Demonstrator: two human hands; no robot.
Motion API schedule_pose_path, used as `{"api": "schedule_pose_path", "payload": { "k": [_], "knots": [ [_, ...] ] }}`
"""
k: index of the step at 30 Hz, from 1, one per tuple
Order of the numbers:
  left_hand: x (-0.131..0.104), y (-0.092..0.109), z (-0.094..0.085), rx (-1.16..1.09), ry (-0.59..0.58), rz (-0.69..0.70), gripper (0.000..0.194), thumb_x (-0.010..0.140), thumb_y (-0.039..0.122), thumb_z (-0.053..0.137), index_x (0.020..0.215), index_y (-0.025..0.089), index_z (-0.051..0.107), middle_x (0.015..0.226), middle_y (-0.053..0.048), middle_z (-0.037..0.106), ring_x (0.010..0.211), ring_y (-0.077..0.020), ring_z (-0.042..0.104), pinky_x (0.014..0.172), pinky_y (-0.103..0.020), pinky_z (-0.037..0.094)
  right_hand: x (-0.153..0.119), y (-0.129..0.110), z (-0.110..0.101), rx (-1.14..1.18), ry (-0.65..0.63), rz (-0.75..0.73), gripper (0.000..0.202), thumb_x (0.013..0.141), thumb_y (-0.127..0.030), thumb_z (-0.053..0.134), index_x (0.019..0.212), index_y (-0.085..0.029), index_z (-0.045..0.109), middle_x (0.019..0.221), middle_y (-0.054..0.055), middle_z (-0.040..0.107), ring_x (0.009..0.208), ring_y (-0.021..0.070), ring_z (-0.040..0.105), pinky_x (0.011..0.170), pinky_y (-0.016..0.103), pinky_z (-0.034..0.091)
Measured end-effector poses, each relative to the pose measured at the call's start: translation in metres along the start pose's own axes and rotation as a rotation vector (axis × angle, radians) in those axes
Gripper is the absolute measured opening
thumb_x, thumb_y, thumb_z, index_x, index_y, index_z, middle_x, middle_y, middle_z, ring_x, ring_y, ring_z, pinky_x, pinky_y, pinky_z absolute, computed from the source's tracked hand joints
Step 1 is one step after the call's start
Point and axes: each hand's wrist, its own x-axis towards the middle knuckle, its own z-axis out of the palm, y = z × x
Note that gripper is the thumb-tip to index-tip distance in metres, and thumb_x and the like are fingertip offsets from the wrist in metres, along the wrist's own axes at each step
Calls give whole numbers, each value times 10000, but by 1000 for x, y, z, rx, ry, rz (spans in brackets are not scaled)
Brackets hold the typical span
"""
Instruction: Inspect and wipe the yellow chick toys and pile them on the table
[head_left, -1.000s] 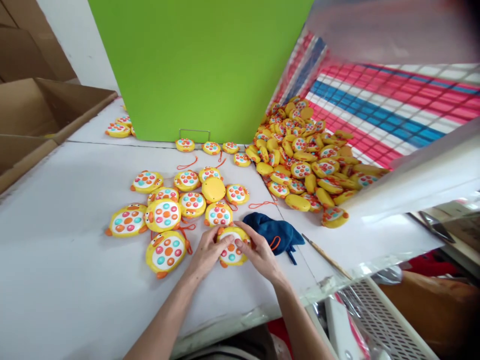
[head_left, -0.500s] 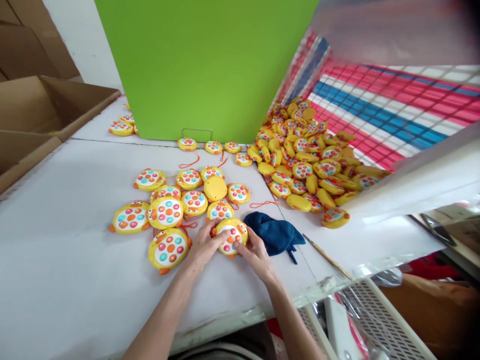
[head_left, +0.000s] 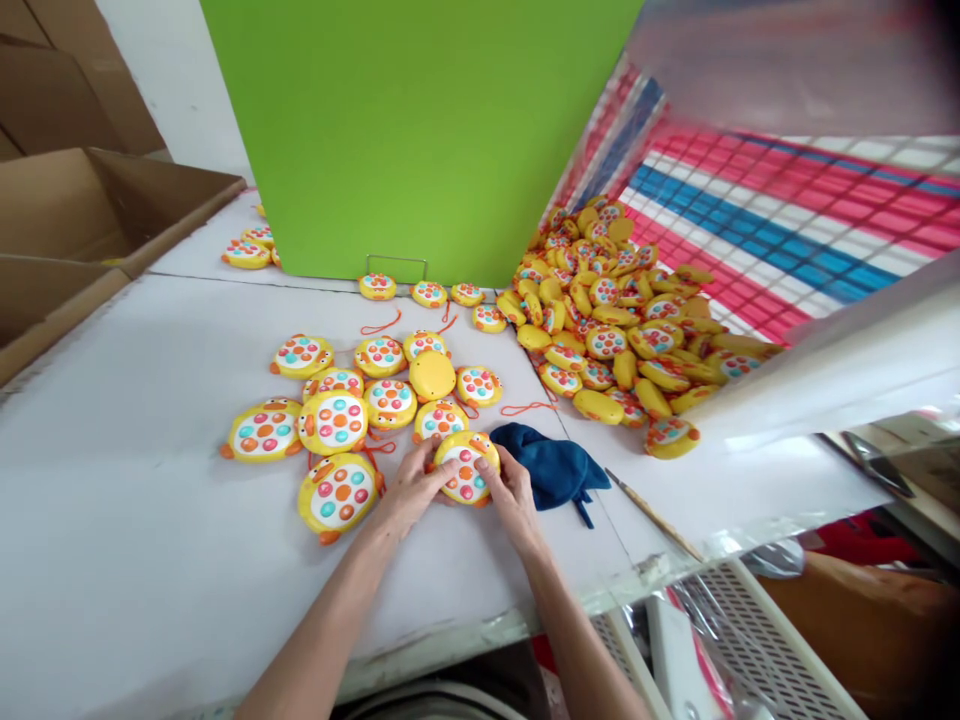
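Between my two hands is a yellow duck-shaped toy (head_left: 466,470) with a white face and several coloured buttons, turned face up. My left hand (head_left: 411,488) grips its left edge, thumb on the front. On the right edge my right hand (head_left: 514,497) is closed, its thumb lying over the buttons. Several like duck toys (head_left: 339,498) lie in a cluster to the left and beyond, most face up, with one yellow back (head_left: 432,375) showing. A dark blue cloth (head_left: 553,466) lies just right of my right hand.
A large pile of duck toys (head_left: 607,340) fills the back right beside a striped sheet (head_left: 757,220). A green board (head_left: 420,140) stands at the back. A cardboard box (head_left: 172,215) is at left. A thin wooden-handled tool (head_left: 652,515) lies near the table's front edge.
The held duck toy has turned slightly in my hands, its beak side now facing more away from me. Both hands stay closed on it.
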Motion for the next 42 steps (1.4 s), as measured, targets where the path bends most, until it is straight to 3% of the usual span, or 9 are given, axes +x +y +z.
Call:
{"api": "schedule_pose_path", "payload": {
  "k": [7,9,14,19,24,29,34,37,42],
  "knots": [
    [3,-3,2,-74,-36,6,535,707,410,685,1144,175,484,1072,-98,621,874,-227,634,637,-299,549,0,5,-3,93,-84,-71,495,808,-464,592,1204,-178,510,1136,72,622,1019,222,599,827,295,516],
    [3,-6,2,39,-57,60,576,686,390,709,1170,186,472,1076,-82,622,916,-222,622,724,-307,535,1,7,-3,55,-72,-72,499,804,-430,612,1215,-172,496,1124,75,624,1008,221,602,834,301,517],
    [1,-7,4,330,104,194,578,665,268,711,1182,181,467,1060,-59,620,933,-205,604,782,-292,502,1,7,-1,36,-91,-88,509,834,-449,567,1248,-169,472,1153,75,608,1039,218,591,864,302,510],
    [1,-9,6,126,59,100,593,688,358,711,1207,193,477,1114,-86,607,919,-214,619,698,-286,535,0,6,-2,18,-35,-78,471,873,-502,474,1217,-183,518,1185,64,604,1088,218,569,925,309,478],
    [5,-15,5,-77,156,-11,590,700,454,703,1211,219,523,1178,-109,590,919,-231,631,618,-282,553,-3,9,-1,41,-5,-45,489,869,-553,440,1170,-188,563,1125,73,638,1023,230,604,868,322,500],
    [6,-14,6,-73,123,9,569,699,485,696,1182,222,552,1155,-110,602,915,-245,633,600,-296,562,-3,4,1,94,8,-58,495,863,-574,431,1171,-212,570,1156,64,623,1067,227,584,880,311,489],
    [8,-14,5,-22,34,28,572,755,588,579,1190,221,531,1159,-108,600,924,-250,630,604,-312,563,3,-4,4,46,18,45,444,787,-543,577,1004,-156,590,859,48,657,785,189,613,658,258,484],
    [8,-14,3,39,-9,66,570,721,491,661,1189,197,518,1106,-93,625,930,-236,625,688,-309,554,6,-5,4,13,41,66,431,791,-549,564,948,-148,589,800,34,634,726,168,585,617,243,455],
    [4,-11,3,241,46,206,571,662,251,696,1189,178,489,1038,-60,636,888,-199,618,737,-284,522,5,-5,4,-60,-13,64,435,798,-556,550,958,-153,589,818,29,618,742,158,567,623,230,443]
  ]
}}
